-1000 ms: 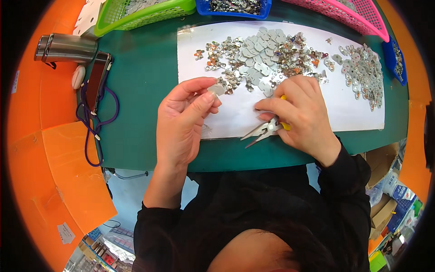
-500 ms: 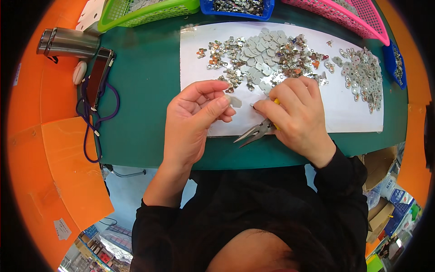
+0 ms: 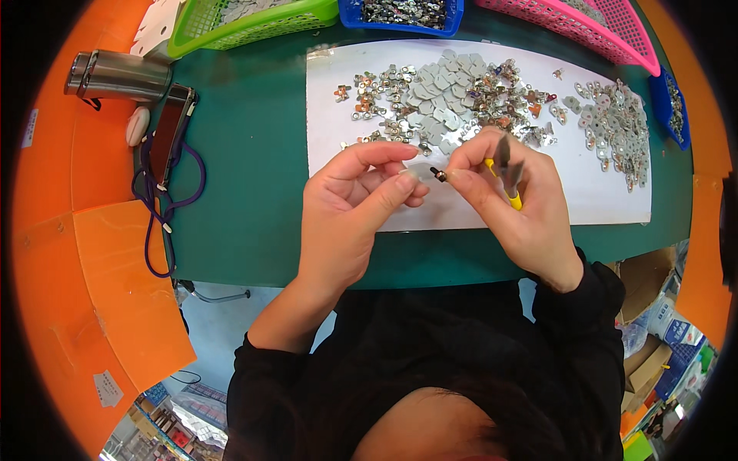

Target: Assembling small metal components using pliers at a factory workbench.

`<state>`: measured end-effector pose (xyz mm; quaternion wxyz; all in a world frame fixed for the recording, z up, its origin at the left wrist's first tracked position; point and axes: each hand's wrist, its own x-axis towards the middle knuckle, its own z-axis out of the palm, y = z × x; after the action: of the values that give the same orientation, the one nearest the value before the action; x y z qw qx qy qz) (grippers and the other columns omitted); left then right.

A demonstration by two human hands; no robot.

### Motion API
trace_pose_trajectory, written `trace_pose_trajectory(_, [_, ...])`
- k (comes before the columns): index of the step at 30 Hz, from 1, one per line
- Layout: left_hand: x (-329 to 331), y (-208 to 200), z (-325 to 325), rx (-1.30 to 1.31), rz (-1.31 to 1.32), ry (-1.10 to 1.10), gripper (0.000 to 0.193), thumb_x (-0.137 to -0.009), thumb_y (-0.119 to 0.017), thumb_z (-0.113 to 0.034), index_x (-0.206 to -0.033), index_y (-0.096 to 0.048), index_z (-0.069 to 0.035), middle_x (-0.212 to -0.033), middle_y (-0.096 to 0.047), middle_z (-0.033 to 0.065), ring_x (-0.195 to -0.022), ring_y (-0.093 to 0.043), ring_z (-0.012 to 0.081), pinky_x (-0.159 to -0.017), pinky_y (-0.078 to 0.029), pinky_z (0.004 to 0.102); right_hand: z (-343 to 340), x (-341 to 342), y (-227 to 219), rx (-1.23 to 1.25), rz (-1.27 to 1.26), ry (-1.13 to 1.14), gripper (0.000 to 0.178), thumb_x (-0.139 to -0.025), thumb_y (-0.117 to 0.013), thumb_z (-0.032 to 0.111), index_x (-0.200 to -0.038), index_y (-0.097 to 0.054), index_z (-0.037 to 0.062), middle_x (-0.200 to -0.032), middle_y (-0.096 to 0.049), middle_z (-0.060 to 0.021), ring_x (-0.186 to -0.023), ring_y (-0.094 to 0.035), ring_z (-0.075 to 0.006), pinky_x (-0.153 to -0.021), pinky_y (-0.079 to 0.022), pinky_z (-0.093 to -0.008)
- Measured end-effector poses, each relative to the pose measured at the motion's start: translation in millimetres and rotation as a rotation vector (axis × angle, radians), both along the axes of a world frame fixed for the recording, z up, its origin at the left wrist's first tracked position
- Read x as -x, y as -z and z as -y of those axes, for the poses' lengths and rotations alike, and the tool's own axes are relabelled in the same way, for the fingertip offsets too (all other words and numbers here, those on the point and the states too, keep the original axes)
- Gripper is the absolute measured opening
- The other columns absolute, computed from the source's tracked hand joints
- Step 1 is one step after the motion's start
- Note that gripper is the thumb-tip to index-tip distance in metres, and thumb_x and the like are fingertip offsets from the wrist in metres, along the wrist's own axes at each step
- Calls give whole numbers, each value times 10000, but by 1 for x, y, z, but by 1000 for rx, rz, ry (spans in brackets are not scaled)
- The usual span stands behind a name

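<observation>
Between thumb and forefinger, my left hand (image 3: pixel 346 196) pinches a thin flat grey plate (image 3: pixel 419 170). Just to its right, my right hand (image 3: pixel 526 211) pinches a small dark, shiny metal clip (image 3: pixel 439 174) close to the plate's edge; whether the two touch I cannot tell. Pliers (image 3: pixel 505 170) with yellow handles are also kept in my right hand, their blurred jaws pointing away from me. Beyond the hands, a heap of flat grey plates (image 3: pixel 444 86) lies on a white sheet (image 3: pixel 327 92), flanked by small shiny metal clips (image 3: pixel 379 92) on the left and more clips (image 3: pixel 500 100) on the right.
Assembled-looking grey pieces (image 3: pixel 615 127) are piled at the sheet's right. A green basket (image 3: pixel 261 32), a blue tray (image 3: pixel 401 28), a pink basket (image 3: pixel 569 42) and a small blue tray (image 3: pixel 670 115) line the far side. A steel flask (image 3: pixel 123 75) and corded phone (image 3: pixel 169 134) lie left.
My right hand has turned over, swinging the pliers' jaws from pointing toward me to pointing away, and a clip now shows at its fingertips. My left hand has shifted slightly right with the plate.
</observation>
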<state>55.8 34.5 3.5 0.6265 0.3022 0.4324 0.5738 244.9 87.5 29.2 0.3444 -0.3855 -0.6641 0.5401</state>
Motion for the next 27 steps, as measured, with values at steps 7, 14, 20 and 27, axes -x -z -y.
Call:
trace_pose_trajectory(7, [-6, -2, 0, -331, -290, -2, 298, -877, -653, 135, -1167, -636, 71, -1086, -594, 107, -1010, -656, 177, -875, -553, 283, -2, -2, 0, 311, -87, -18, 151, -944, -662, 152, -935, -652, 1, -771, -572, 41, -707, -458, -39, -637, -372, -214])
trace_pose_trajectory(14, [-1, 4, -5, -344, -169, 139, 296, -859, -669, 142, -1144, -648, 66, -1139, -591, 123, -1060, -639, 193, -928, -552, 311, -3, -7, -4, 430, -140, -65, 143, -949, -656, 150, -937, -655, 8, -797, -590, 41, -723, -471, -34, -650, -389, -214])
trace_pose_trajectory(20, [-2, 7, -6, -310, -63, 172, 271, -859, -677, 134, -1119, -625, 77, -1263, -595, 200, -1102, -640, 226, -960, -550, 349, -7, -10, -6, 421, -107, -133, 123, -946, -649, 141, -916, -647, 22, -781, -573, 48, -719, -472, -30, -655, -388, -206])
trace_pose_trajectory(27, [0, 10, -4, -345, 34, 160, 380, -845, -695, 130, -1198, -570, 64, -1291, -592, 217, -1100, -644, 226, -948, -551, 342, -9, -16, -10, 459, -104, -186, 121, -940, -652, 141, -909, -655, 25, -752, -566, 50, -707, -477, -25, -640, -382, -211])
